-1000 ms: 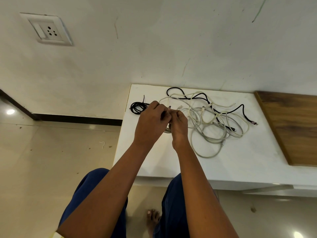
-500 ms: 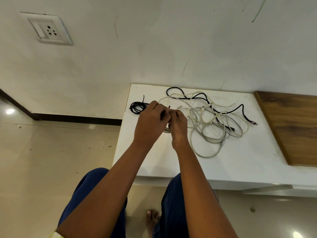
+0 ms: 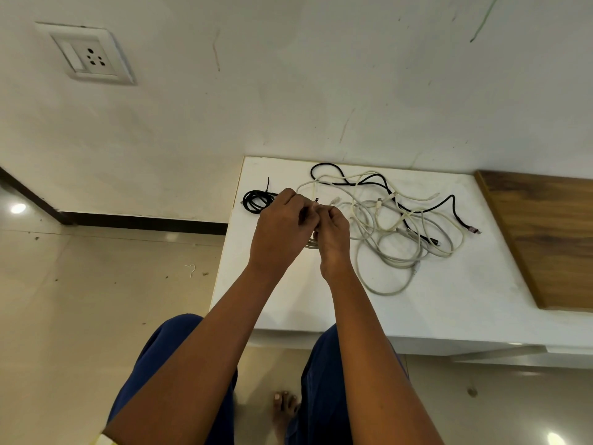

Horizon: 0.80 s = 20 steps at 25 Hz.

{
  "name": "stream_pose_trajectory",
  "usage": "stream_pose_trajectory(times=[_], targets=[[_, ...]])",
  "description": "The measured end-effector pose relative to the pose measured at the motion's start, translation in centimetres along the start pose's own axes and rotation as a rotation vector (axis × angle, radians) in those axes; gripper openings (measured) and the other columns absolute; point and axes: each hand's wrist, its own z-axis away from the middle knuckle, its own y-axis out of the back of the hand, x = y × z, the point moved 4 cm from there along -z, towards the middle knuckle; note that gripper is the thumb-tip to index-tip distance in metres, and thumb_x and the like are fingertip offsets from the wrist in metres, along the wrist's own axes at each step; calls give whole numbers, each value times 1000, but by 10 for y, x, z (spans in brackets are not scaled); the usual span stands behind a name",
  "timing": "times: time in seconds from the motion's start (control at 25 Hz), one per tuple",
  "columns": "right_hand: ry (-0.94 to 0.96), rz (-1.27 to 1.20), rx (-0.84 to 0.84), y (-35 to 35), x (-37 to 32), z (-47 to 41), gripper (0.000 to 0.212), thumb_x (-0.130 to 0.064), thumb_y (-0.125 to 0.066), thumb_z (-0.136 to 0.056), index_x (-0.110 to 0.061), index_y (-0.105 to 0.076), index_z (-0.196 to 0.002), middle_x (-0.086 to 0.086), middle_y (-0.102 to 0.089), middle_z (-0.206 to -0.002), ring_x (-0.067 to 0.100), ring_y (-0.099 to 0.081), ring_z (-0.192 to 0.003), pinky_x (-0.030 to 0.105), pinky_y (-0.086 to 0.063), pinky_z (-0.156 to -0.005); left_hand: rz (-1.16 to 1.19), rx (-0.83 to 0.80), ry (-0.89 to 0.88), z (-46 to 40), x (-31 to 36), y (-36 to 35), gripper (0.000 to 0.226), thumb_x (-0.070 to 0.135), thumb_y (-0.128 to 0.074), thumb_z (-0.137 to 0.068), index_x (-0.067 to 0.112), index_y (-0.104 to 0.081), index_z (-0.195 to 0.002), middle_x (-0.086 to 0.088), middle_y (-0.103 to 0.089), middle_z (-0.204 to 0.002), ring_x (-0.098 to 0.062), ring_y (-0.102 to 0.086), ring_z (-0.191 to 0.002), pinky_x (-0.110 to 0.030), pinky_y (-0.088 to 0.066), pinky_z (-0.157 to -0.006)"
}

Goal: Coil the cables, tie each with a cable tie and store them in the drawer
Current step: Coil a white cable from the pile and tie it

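My left hand (image 3: 282, 229) and my right hand (image 3: 333, 236) meet above the white tabletop (image 3: 449, 300), fingers curled together round a small coil of white cable (image 3: 312, 244) that peeks out below them. A small black cable tie (image 3: 316, 199) tip sticks up between the fingertips. A black coiled cable (image 3: 255, 202) with a tie sticking up lies at the table's far left corner. To the right sprawls a tangle of white cables (image 3: 394, 239) mixed with a loose black cable (image 3: 449, 203). The hands hide most of the coil.
A wooden surface (image 3: 552, 236) adjoins the white table on the right. A wall socket (image 3: 88, 56) sits on the white wall at the upper left. Tiled floor (image 3: 96, 300) lies to the left, my blue-trousered legs and a bare foot below.
Both hands stay together over the white coil; only the fingers shift slightly. The cables on the table have not moved.
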Motion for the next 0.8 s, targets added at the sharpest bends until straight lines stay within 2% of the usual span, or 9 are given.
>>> stream_pose_trajectory(times=[0.12, 0.28, 0.44, 0.56, 0.64, 0.8], targets=[[10, 5, 1, 0, 0, 0, 17, -19, -52, -92, -14, -56, -77, -5, -60, -71, -5, -55, -52, 12, -43, -51, -10, -7, 1, 0, 0, 0, 8, 4, -65, -80, -2, -69, -83, -13, -63, -81, -26, -61, -69, -42, -53, -62], [20, 46, -3, 0, 0, -1, 14, -17, -52, -91, -15, -57, -77, -4, -60, -73, 4, -54, -62, 18, -41, -57, -20, -13, 12, -1, -3, -1, 10, 5, -64, -81, -1, -70, -85, -13, -63, -82, -26, -61, -71, -42, -53, -63], [38, 60, -18, -1, -1, 0, 13, -17, -52, -90, -15, -57, -78, -4, -60, -71, 5, -54, -62, 17, -41, -56, -17, -13, 15, -2, -6, -3, 11, 4, -63, -82, -1, -72, -87, -12, -64, -82, -25, -61, -72, -39, -52, -65], [56, 20, -54, -2, -4, 1, 15, -18, -51, -93, -19, -56, -79, 1, -62, -80, 11, -59, -74, 13, -42, -56, 38, -2, 45, -5, -9, -3, 11, 4, -64, -83, 3, -73, -89, -11, -66, -82, -16, -59, -71, -20, -47, -68], [74, 1, -95, -4, -6, 3, 17, -19, -50, -95, -24, -55, -80, -3, -62, -81, 9, -59, -77, 8, -42, -58, 120, 17, 128, -7, -15, -2, 11, 8, -67, -84, 6, -73, -92, -8, -68, -84, -9, -56, -73, -7, -41, -69], [107, 39, -155, -8, -8, 5, 17, -20, -47, -95, -28, -57, -84, -7, -63, -83, 5, -60, -80, 9, -43, -65, 316, 5, 342, -9, -26, -2, 20, 12, -70, -83, 9, -71, -102, 0, -69, -85, 2, -61, -70, -2, -44, -67]])
